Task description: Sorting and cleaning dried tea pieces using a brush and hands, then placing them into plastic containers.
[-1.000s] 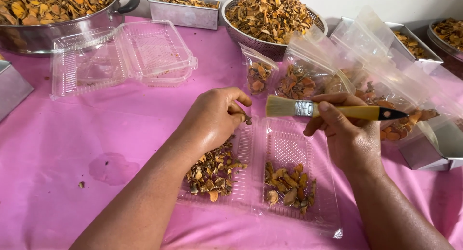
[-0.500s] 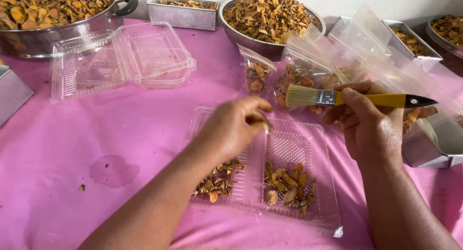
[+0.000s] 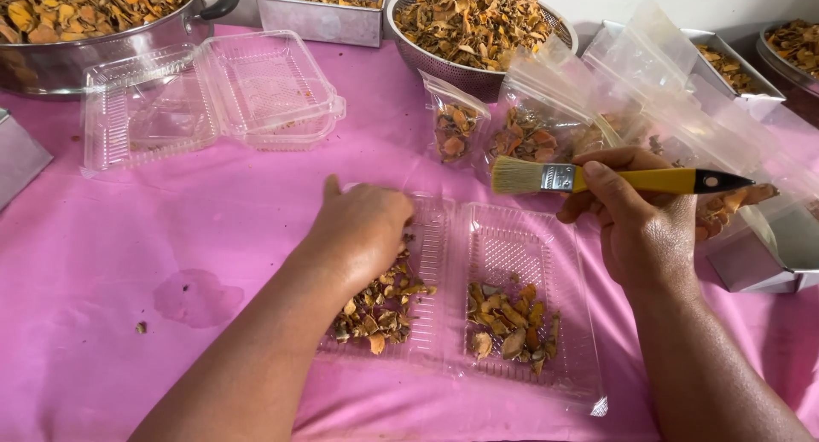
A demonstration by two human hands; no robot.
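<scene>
An open clear plastic clamshell box (image 3: 520, 237) lies on the pink cloth in front of me, with dried orange-brown slices (image 3: 512, 318) in both halves. My left hand (image 3: 363, 229) rests palm down over the left half, fingers curled among the slices there. My right hand (image 3: 636, 212) holds a paintbrush (image 3: 597, 180) with a yellow handle and pale bristles, level above the far edge of the box, bristles pointing left.
Another open empty clamshell (image 3: 213, 96) sits at the far left. Behind are a large pot (image 3: 77, 54), a metal bowl (image 3: 426, 58) and metal tins (image 3: 320, 20) of dried slices. Clear bags (image 3: 456, 126) with slices stand behind the box. A tin (image 3: 759, 271) is at right.
My left hand has come down from near the brush onto the left half of the box. My right hand has moved the brush slightly right and up.
</scene>
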